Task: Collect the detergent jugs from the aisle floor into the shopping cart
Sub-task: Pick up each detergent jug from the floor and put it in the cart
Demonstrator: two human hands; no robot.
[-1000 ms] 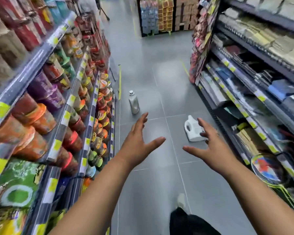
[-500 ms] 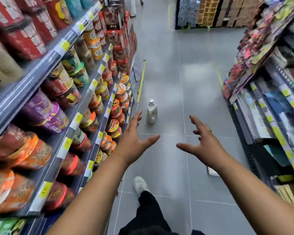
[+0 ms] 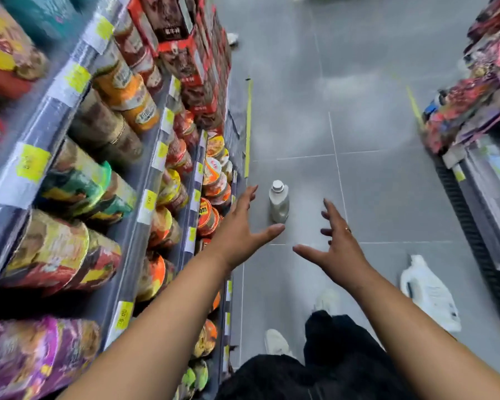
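Plastic, smooth and likely heavy, the grey jug (image 3: 278, 203) is standing on the floor (image 3: 381, 197) by the left shelf (image 3: 156, 157), best held round its sides, while the left grip (image 3: 243, 229) and right grip (image 3: 339, 243) are hovering open, empty.

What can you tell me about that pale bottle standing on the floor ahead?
The grey jug looks like pale plastic, with a white screw cap. It stands upright on the grey tiled floor beside the left shelving. The left hand and right hand, both open, reach toward it; neither seems to touch it.
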